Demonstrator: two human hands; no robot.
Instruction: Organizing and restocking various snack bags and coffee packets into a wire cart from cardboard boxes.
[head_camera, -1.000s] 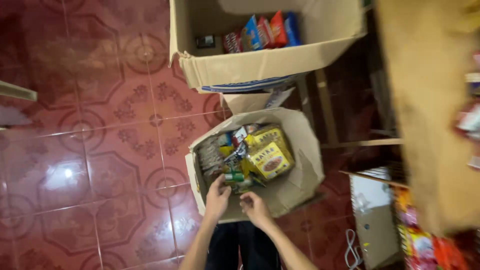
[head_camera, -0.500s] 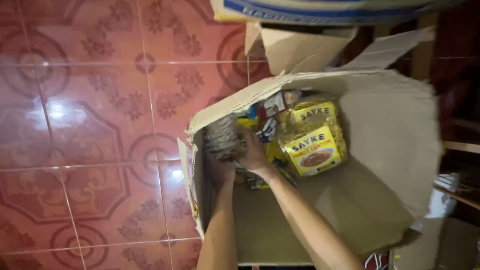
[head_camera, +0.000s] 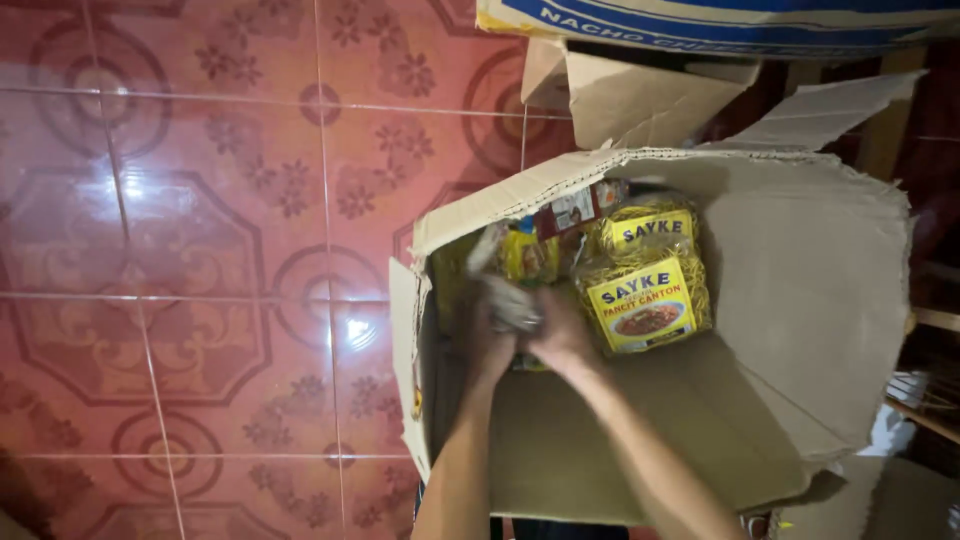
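Both hands are down inside the open cardboard box (head_camera: 800, 300) on the red tiled floor (head_camera: 200, 250). The left hand (head_camera: 490, 345) and right hand (head_camera: 563, 335) are pressed close together, fingers closed around a pale crinkly packet (head_camera: 507, 300) — blurred, so I cannot tell its kind. Just right of it lie yellow noodle packs (head_camera: 645, 300) against the far wall.

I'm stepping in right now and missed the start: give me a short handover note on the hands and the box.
Left hand and right hand: both inside the open cardboard box, together gripping a blurred grey packet.
Yellow noodle packs lie at the box's far side, smaller packets beside them.
Near half of the box shows bare cardboard.
The grey packet is still in hand.
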